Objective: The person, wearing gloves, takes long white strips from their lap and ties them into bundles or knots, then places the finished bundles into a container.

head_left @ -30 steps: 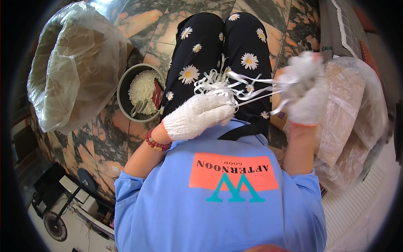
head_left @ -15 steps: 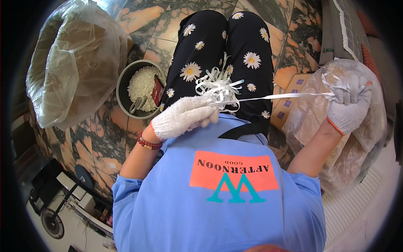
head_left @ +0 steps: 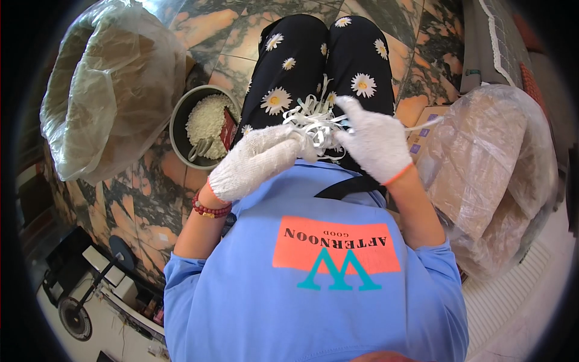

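Holding white ribbon bundle (head_left: 315,123): left hand (head_left: 256,158), grip narrow. Right hand (head_left: 379,142): grip spread wide, beside bundle.

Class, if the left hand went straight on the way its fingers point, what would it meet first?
The bundle of white ribbons, which the left hand already seems to pinch; beyond it, probably the right hand, though depth is unclear.

A head-worn fisheye camera looks steeply down from close above the blue shirt (head_left: 319,295), facing the black trousers (head_left: 298,66) beyond it.
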Demonstrator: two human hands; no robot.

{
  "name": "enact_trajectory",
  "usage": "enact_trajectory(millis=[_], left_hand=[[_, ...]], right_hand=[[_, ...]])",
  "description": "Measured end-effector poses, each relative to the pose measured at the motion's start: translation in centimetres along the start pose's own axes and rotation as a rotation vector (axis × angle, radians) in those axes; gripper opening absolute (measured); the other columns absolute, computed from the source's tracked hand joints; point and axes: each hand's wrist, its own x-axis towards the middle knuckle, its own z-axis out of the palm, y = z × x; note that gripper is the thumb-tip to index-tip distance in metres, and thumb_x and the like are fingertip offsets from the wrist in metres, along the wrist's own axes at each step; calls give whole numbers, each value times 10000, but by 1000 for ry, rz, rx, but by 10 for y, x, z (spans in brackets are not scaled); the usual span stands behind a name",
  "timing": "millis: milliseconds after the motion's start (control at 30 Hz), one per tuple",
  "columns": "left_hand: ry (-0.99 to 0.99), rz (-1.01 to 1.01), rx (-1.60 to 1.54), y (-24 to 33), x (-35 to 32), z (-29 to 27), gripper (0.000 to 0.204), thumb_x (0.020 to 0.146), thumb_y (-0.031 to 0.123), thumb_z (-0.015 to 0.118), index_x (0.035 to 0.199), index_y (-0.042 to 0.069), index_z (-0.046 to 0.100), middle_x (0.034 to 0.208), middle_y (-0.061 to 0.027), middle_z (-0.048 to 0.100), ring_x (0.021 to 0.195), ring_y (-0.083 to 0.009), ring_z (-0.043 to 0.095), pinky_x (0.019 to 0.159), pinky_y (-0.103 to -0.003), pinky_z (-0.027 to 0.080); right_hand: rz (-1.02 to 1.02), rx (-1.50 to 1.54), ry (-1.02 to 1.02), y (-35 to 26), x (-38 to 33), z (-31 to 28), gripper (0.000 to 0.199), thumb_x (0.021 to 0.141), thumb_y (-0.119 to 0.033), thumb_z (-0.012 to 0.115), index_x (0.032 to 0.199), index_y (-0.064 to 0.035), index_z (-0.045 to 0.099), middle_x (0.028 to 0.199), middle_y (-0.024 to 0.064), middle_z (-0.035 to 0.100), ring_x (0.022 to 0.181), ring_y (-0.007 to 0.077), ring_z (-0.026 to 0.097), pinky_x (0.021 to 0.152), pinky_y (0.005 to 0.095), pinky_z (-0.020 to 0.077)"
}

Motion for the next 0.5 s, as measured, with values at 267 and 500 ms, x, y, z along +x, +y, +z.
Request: enact_trajectory(millis=[267, 500], left_hand=[[227, 147, 230, 19, 11, -2, 353, 873, 52, 668, 1219, -16, 639, 883, 22, 512, 669, -19, 417, 574, -194, 369], [47, 568, 666, 25, 56, 19, 272, 851, 202, 760, 1076, 61, 706, 905, -61, 547, 744, -172, 545, 688, -319, 480]], right_hand=[[-143, 366, 201, 12, -8, -8, 139, 909, -231, 663, 939, -98, 691, 793, 90, 697, 763, 291, 692, 658, 416, 524], [-161, 849, 128, 9, -31, -55, 82, 953, -80, 678, 1000, -15, 694, 813, 71, 666, 709, 111, 568, 686, 250, 475]])
